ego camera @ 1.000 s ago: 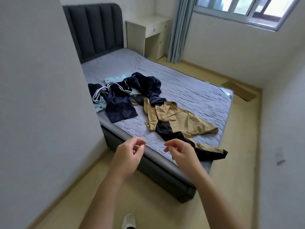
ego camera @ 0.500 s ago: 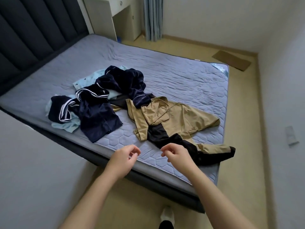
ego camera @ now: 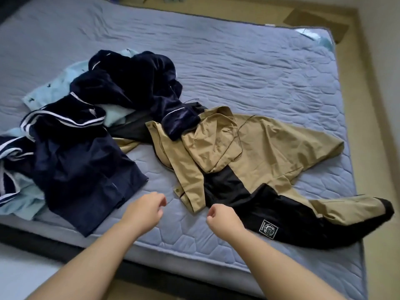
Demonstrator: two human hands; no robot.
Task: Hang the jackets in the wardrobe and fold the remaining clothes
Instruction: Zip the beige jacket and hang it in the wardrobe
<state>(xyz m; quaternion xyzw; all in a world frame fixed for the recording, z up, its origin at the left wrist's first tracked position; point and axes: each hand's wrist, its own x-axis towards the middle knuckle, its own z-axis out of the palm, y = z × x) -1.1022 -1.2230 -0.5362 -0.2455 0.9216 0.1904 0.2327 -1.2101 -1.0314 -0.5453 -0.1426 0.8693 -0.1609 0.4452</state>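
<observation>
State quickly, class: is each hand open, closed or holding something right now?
Left hand: open, loosely curled, holds nothing.
Right hand: open, loosely curled, holds nothing.

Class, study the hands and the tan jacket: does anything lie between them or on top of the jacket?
Nothing blocks the left hand or right hand from the tan jacket on the mattress. A navy sleeve lies across its collar end, though.
</observation>
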